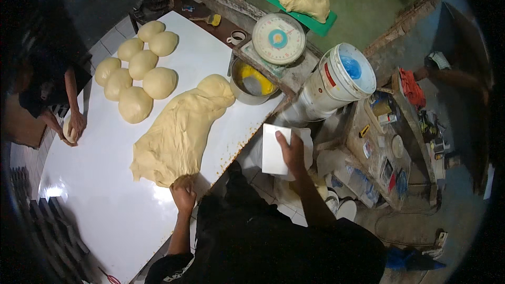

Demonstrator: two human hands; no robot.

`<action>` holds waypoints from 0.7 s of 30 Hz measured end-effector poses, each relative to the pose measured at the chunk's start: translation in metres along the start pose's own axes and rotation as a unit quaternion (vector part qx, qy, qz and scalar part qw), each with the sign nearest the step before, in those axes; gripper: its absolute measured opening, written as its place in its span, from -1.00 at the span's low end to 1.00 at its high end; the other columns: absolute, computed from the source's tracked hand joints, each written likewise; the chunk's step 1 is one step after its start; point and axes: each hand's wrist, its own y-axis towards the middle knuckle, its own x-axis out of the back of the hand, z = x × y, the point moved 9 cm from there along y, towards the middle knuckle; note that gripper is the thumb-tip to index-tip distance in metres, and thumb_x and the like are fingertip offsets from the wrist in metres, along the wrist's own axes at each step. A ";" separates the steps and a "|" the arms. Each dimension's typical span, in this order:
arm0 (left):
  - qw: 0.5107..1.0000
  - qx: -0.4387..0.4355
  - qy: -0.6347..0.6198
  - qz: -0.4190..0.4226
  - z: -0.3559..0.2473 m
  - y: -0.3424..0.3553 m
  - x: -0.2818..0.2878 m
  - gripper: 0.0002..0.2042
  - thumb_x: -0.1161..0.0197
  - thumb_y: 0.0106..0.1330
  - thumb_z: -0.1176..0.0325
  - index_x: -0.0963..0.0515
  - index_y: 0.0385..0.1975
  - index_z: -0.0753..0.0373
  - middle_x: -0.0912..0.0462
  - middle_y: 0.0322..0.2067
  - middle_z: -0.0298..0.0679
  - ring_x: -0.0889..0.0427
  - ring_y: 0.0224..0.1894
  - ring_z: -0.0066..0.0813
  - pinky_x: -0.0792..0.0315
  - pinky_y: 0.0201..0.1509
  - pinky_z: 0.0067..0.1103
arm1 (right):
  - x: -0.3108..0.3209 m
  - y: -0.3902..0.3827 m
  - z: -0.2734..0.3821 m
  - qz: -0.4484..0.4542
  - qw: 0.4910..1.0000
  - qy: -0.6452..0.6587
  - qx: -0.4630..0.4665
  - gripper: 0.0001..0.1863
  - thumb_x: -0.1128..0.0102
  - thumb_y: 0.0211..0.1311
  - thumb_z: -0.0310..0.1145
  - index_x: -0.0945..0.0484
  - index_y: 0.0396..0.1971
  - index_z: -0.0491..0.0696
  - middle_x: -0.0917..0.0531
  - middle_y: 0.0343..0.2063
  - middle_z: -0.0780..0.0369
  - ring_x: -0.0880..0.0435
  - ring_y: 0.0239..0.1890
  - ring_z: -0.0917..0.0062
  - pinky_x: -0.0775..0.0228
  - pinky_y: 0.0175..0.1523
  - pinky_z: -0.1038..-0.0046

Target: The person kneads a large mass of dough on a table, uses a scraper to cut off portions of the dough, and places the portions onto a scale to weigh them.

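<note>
A large slab of pale yellow dough [176, 131] stretches across the white table [105, 205], with a rounded lump at its far end. My left hand [184, 192] is closed on the slab's near edge. Beyond the table's right edge, my right hand [294, 152] grips a flat white rectangular dough scraper [273, 160], thumb on its face. Several smooth dough balls [142, 64] sit grouped on the far left part of the table. Past the right corner, a dial scale [279, 38] carries another dough lump [305, 1] on its green pan [323, 25].
At the left edge, another person's hands [76, 124] cup a dough ball. A metal pot [244, 94] with yellow contents stands beside the scale, near a cup [236, 37] and a brush [214, 19]. White buckets [329, 81] stand right. Dark stacked trays [52, 231] lie lower left.
</note>
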 end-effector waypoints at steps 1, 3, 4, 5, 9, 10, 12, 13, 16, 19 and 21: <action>0.987 0.119 -0.107 0.003 0.014 0.017 -0.002 -0.72 -0.24 0.23 0.46 -0.64 -0.08 0.38 -0.64 0.03 0.05 -0.57 0.15 0.02 -0.39 0.20 -0.21 | 0.007 0.020 0.006 0.011 1.000 -0.001 0.022 -0.55 -0.24 0.35 -0.09 -0.60 -0.11 -0.25 -0.72 -0.38 0.06 -0.71 -0.32 0.28 -0.50 -0.10 0.27; 0.961 0.187 -0.195 -0.055 -0.027 0.074 0.035 -0.72 -0.27 0.35 0.30 -0.66 -0.28 0.47 -0.72 -0.31 0.10 -0.71 -0.23 0.04 -0.55 -0.12 -0.29 | 0.036 0.063 0.046 -0.004 0.997 -0.003 0.072 -0.54 -0.24 0.36 -0.05 -0.60 -0.18 -0.24 -0.70 -0.40 0.04 -0.70 -0.33 0.27 -0.48 -0.14 0.22; 0.964 0.116 -0.215 -0.103 -0.044 0.112 0.037 -0.71 -0.30 0.34 0.26 -0.67 -0.25 0.45 -0.72 -0.30 0.09 -0.70 -0.20 -0.01 -0.53 -0.05 -0.30 | 0.056 0.088 0.078 -0.058 0.966 -0.114 0.225 -0.56 -0.26 0.36 -0.06 -0.60 -0.17 -0.21 -0.70 -0.37 0.03 -0.68 -0.30 0.25 -0.47 -0.13 0.17; 0.965 0.047 -0.225 -0.124 -0.085 0.157 0.053 -0.71 -0.31 0.34 0.27 -0.67 -0.21 0.44 -0.72 -0.27 0.10 -0.70 -0.16 -0.02 -0.51 -0.01 -0.30 | 0.069 0.120 0.093 -0.002 0.996 -0.048 0.080 -0.62 -0.27 0.37 -0.11 -0.62 -0.19 -0.19 -0.69 -0.36 0.02 -0.66 -0.29 0.17 -0.47 -0.12 0.14; 0.923 -0.189 -0.308 -0.134 -0.283 0.333 0.102 -0.74 -0.34 0.28 0.28 -0.64 -0.21 0.38 -0.63 -0.27 0.06 -0.59 -0.13 0.07 -0.44 0.00 -0.25 | 0.135 0.171 0.258 -0.101 0.943 -0.110 0.298 -0.64 -0.20 0.40 -0.17 -0.63 -0.06 -0.17 -0.74 -0.19 -0.03 -0.74 -0.14 0.07 -0.52 -0.05 0.18; 0.908 -0.220 -0.311 -0.173 -0.323 0.366 0.113 -0.69 -0.36 0.26 0.26 -0.62 -0.12 0.36 -0.61 -0.14 0.07 -0.57 -0.05 0.07 -0.43 0.05 -0.24 | 0.139 0.190 0.288 -0.104 0.923 -0.131 0.347 -0.61 -0.17 0.40 -0.12 -0.64 -0.09 -0.17 -0.72 -0.23 -0.07 -0.72 -0.15 0.00 -0.52 -0.07 0.15; 0.864 -0.284 -0.298 -0.291 -0.376 0.421 0.136 -0.60 -0.42 0.17 0.32 -0.57 -0.01 0.32 -0.55 -0.03 0.08 -0.52 0.03 0.09 -0.40 0.12 -0.20 | 0.121 0.218 0.347 -0.113 0.861 -0.221 0.443 -0.61 -0.15 0.37 -0.13 -0.64 -0.13 -0.19 -0.71 -0.28 -0.13 -0.71 -0.18 -0.05 -0.53 -0.05 0.09; 0.835 -0.305 -0.278 -0.364 -0.391 0.435 0.147 -0.58 -0.44 0.12 0.35 -0.56 -0.02 0.31 -0.54 -0.01 0.08 -0.50 0.05 0.09 -0.39 0.14 -0.19 | 0.106 0.241 0.361 -0.103 0.859 -0.215 0.453 -0.61 -0.15 0.37 -0.13 -0.64 -0.13 -0.19 -0.71 -0.28 -0.13 -0.71 -0.18 -0.05 -0.53 -0.05 0.09; 0.853 -0.251 -0.292 -0.353 -0.406 0.483 0.127 -0.57 -0.45 0.02 0.41 -0.55 -0.06 0.30 -0.57 -0.08 0.07 -0.52 0.00 0.10 -0.41 0.09 -0.19 | 0.065 0.301 0.379 -0.072 0.809 -0.357 0.461 -0.63 -0.15 0.32 -0.16 -0.66 -0.19 -0.21 -0.69 -0.32 -0.18 -0.70 -0.21 -0.10 -0.53 -0.03 0.04; 0.842 -0.210 -0.367 -0.334 -0.407 0.489 0.097 -0.66 -0.42 -0.02 0.44 -0.57 -0.19 0.32 -0.62 -0.23 0.03 -0.56 -0.10 0.08 -0.44 0.03 -0.21 | 0.053 0.350 0.362 -0.040 0.801 -0.385 0.457 -0.62 -0.17 0.27 -0.16 -0.69 -0.27 -0.23 -0.69 -0.34 -0.19 -0.70 -0.22 -0.14 -0.54 -0.01 0.02; 0.860 -0.178 -0.357 -0.319 -0.402 0.492 0.092 -0.69 -0.43 0.01 0.41 -0.60 -0.23 0.34 -0.67 -0.24 0.02 -0.64 -0.16 0.05 -0.49 -0.02 -0.24 | 0.039 0.365 0.355 -0.013 0.800 -0.403 0.444 -0.62 -0.20 0.20 -0.17 -0.71 -0.32 -0.25 -0.70 -0.31 -0.19 -0.70 -0.21 -0.15 -0.55 0.00 0.03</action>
